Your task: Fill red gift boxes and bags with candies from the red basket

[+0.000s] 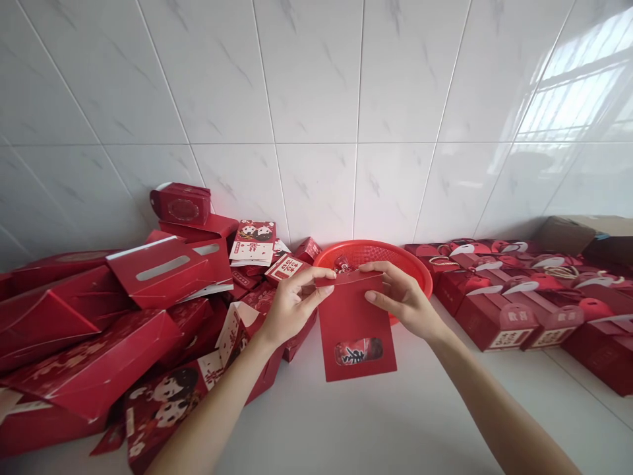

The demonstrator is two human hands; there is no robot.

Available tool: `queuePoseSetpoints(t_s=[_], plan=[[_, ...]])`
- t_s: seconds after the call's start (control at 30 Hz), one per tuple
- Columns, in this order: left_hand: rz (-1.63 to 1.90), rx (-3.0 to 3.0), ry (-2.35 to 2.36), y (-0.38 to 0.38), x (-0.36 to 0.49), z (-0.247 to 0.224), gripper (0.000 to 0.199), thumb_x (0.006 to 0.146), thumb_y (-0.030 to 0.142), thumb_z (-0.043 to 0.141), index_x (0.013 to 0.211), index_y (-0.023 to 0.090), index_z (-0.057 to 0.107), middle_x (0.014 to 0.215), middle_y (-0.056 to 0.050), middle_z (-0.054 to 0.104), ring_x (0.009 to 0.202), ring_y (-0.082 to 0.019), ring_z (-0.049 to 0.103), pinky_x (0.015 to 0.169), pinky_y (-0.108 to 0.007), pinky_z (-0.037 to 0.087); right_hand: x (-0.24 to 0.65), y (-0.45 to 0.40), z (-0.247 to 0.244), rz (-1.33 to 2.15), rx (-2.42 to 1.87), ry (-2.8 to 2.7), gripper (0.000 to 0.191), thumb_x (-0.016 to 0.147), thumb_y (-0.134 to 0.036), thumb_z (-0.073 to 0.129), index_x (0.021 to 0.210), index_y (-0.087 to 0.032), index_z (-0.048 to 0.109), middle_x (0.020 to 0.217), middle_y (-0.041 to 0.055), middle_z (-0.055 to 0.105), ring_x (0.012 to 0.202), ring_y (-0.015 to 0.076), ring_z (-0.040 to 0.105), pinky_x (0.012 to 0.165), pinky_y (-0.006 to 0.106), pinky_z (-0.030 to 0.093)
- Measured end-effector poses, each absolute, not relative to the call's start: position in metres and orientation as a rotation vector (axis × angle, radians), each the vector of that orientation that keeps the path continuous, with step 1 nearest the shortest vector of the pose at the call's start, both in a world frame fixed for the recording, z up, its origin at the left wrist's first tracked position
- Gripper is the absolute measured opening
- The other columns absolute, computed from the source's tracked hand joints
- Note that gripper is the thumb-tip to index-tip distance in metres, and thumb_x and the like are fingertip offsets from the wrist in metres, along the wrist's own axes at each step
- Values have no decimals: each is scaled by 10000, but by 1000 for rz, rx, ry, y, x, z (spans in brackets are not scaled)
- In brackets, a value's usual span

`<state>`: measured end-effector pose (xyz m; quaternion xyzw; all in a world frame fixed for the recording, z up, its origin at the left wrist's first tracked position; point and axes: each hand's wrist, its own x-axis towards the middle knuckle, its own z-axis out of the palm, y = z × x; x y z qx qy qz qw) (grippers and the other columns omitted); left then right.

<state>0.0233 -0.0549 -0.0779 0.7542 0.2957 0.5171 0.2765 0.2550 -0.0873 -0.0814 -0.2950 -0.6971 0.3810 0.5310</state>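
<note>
The red basket's (422,270) far rim lies close to the tiled wall (316,191); whether they touch, I cannot tell. Nearer the viewer than the basket, a bare stretch of white surface (376,422) runs between the heaped red boxes (133,326) on the basket's left and the lined-up gift boxes (519,285) on its right. One red packet (356,316) is raised in front of the basket, hiding part of its near rim. The left hand (297,297) pinches the packet's upper left corner between thumb and fingers; the right hand (401,297) holds its upper right in the same way. There is one basket and, far right of it, one cardboard box (568,232). Two gift boxes show pale front labels; overlap prevents a full count of either group. The packet is flat-faced, plain red and slightly tilted, its rounded window showing dark, red and white printed contents.
</note>
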Motion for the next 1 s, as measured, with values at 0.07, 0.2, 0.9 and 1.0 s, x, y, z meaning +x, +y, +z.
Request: queuePoseSetpoints(t_s=[0.07,0.2,0.9,1.0], plan=[[1401,2059,783,-55,24,-79,121,863,245,681,966,221,741,993,-21,776,872,-167,723,734,-235,584,256,-86,-81,916,-700,-1643,228,927,-392,682,1123,-276,685,1202,52,678,1041,210,661,821,328,576],[1408,2103,745,-57,28,-80,83,868,212,661,905,210,736,911,-15,779,790,-149,715,720,-234,581,256,-84,-82,947,-739,-1525,181,917,-416,688,986,-252,721,1074,46,719,1044,211,662,871,341,548],[1302,1905,850,-64,39,-84,246,873,365,690,1042,207,774,995,-51,794,908,-229,744,808,-335,623,267,-89,-69,1089,-793,-1734,297,904,-448,689,1027,-181,731,1018,77,715,914,217,695,759,325,585],[1347,1913,851,-65,43,-88,279,871,401,696,1045,198,773,1012,-61,795,903,-229,750,807,-323,626,273,-88,-72,1080,-742,-1762,290,912,-451,681,1009,-180,724,1002,65,707,895,204,684,745,312,575]])
